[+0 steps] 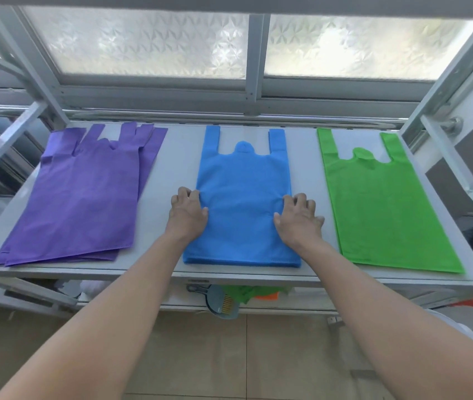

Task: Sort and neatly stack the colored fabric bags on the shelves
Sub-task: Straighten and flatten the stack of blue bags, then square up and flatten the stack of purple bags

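Observation:
Three piles of flat fabric bags lie on the white shelf. The purple pile at the left is fanned and uneven. The blue pile sits in the middle with its edges lined up. The green pile lies at the right. My left hand rests on the blue pile's left edge and my right hand on its right edge, fingers spread and pressing on the cloth from both sides. Neither hand lifts a bag.
Metal shelf posts stand at both sides with a frosted window behind. A lower shelf holds a blue dustpan with brush and loose green and orange fabric. Tiled floor lies below.

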The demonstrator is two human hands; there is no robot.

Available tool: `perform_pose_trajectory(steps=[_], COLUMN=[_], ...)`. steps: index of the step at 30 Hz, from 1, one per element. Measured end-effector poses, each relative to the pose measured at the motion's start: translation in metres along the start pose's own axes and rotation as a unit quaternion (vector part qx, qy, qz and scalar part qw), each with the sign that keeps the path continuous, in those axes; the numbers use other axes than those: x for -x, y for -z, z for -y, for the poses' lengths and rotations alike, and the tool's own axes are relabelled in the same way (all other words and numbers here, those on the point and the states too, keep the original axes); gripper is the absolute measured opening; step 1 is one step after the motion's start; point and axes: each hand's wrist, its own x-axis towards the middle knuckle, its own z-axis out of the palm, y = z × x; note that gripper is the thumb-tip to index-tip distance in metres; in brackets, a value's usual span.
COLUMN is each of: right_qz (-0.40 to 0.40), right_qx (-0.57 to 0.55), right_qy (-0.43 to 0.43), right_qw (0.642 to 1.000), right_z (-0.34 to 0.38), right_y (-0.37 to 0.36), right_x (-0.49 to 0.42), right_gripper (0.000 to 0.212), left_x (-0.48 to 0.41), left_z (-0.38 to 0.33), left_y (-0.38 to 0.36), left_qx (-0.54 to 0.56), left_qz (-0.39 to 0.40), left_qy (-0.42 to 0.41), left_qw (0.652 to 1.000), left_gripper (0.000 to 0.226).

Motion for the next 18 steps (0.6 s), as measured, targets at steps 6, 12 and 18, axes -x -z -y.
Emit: perform_pose_trajectory(steps=[6, 12, 18], right_qz=[0.028, -0.05, -0.011], right_qx=[0.031, 0.073, 0.052], right_qy=[-0.002, 0.095, 0.171], right_qw=[0.999, 0.992, 0.984], right_z=[0.002, 0.051, 0.157], right_y=[0.011, 0.04, 0.039], right_x=[0.004, 0.03, 0.06], right_gripper=[0.048, 0.053, 0.052], left_x=[0.015, 0.05, 0.069], left_z=[0.005, 0.06, 0.16], left_y=[0.008, 0.058, 0.117], left_qx=[-0.08, -0.107, -0.133], left_qz=[-0.014, -0.021, -0.033], left_qy=[-0.019, -0.009, 0.06], left_qw=[0.997, 0.994, 0.989], left_gripper=[0.044, 0.048, 0.053])
